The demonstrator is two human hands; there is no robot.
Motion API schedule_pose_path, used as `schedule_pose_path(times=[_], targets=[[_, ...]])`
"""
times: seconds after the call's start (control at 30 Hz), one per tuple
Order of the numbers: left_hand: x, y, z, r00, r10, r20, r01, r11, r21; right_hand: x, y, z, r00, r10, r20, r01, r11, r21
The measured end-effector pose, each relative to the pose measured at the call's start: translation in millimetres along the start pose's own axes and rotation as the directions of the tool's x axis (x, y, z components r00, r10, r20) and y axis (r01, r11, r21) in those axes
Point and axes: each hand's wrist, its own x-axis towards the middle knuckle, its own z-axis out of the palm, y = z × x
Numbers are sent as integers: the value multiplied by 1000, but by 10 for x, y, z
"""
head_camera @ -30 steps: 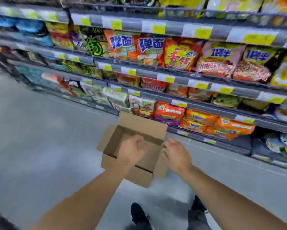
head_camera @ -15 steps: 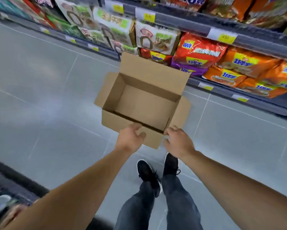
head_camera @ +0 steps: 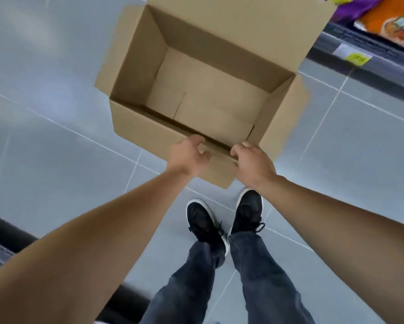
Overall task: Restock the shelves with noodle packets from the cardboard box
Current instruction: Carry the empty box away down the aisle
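Observation:
An open brown cardboard box (head_camera: 205,90) sits on the grey tiled floor just ahead of my feet, its flaps spread and its inside bare. My left hand (head_camera: 188,156) curls its fingers over the near wall of the box. My right hand (head_camera: 252,163) grips the same near wall a little to the right. Orange and purple noodle packets (head_camera: 392,22) lie on the bottom shelf at the top right corner.
The bottom shelf edge (head_camera: 364,59) with a yellow price tag runs along the top right. My black shoes (head_camera: 205,220) stand close behind the box. A dark low fixture (head_camera: 7,232) lies at the left edge.
My view has tilted down from the shelves to the floor and the box looks nearer. Both hands have moved from inside the box to its near wall and stay there.

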Motion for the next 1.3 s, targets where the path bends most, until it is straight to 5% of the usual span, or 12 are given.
schedule_pose_path(times=[0.27,0.57,0.83,1.13,1.3], targets=[[632,-341,384,987,159,2,-148,911,384,426,177,614,999,41,30,-26,925,-380],[32,125,82,974,224,25,-194,776,600,-251,120,-249,997,75,-18,-76,934,-350],[-933,749,-549,975,205,81,-218,840,496,-1347,-224,-1377,997,41,66,-17,943,-331],[-2270,1228,-1252,914,361,184,-376,589,715,-2997,-551,-2237,986,167,21,-160,969,-188],[-3135,1417,-1584,799,566,205,-505,446,738,-3998,-838,-2448,969,232,-85,-242,962,-125]])
